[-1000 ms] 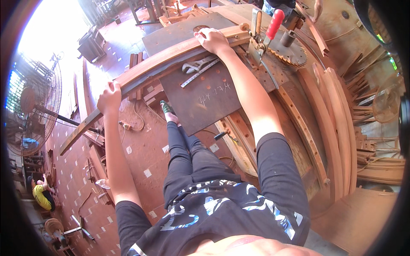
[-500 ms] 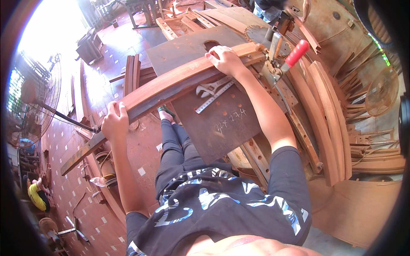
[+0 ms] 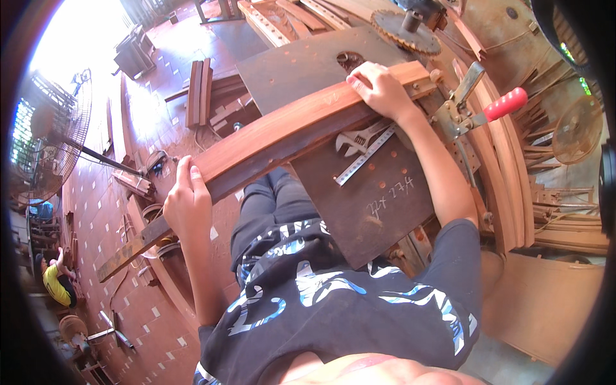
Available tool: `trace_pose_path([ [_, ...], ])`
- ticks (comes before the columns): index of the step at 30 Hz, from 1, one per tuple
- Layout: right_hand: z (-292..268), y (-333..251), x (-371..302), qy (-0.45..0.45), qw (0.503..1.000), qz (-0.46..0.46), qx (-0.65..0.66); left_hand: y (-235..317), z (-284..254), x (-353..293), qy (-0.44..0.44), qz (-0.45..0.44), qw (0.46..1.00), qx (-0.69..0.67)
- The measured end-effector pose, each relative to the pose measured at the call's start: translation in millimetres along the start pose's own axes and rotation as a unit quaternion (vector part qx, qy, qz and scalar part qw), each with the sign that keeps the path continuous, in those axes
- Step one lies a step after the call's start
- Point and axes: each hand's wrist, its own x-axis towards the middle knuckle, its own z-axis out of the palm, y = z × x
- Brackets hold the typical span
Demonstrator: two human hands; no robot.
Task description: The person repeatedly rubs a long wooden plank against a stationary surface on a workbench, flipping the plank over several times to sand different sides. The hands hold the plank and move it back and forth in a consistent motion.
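Observation:
A long, slightly curved reddish wooden board [image 3: 282, 131] lies across a darker strip [image 3: 253, 170] running under its near side. At the board's left end, my left hand [image 3: 187, 196] is closed around it, fingers on top. My right hand [image 3: 384, 95] grips it near the right end, fingers curled over the far edge. Just beyond that end stands a toggle clamp with a red handle [image 3: 504, 104]. An adjustable wrench [image 3: 351, 142] and a white measuring strip [image 3: 364, 157] rest on the dark metal plate [image 3: 385, 212] below my right forearm.
A toothed circular saw blade [image 3: 405, 33] is at the far right, beyond the plate's hole [image 3: 350, 61]. Curved timbers [image 3: 507, 186] stand stacked at right. A fan [image 3: 54, 138] stands left. A person in a yellow top [image 3: 56, 285] crouches at the far left.
The board, plate, clamp and both my hands have shifted right in the view. My grips stay the same. The clamp's red handle now sits farther from the board's end, and the saw blade shows more fully.

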Motion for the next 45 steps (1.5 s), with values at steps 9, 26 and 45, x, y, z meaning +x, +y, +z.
trace_pose_path([
  [9, 0, 10, 8, 0.055, 0.998, 0.003, 0.023, -7, 1, 0, 0.016, 0.067, 0.997, -0.03],
  [26, -23, 12, 3, 0.089, 0.996, 0.019, -0.014, 9, 14, -4, 0.036, 0.011, 0.999, -0.04],
  [45, -30, -29, -10, 0.074, 0.994, 0.011, -0.076, 2, 38, -3, 0.149, -0.023, 0.989, 0.009],
])
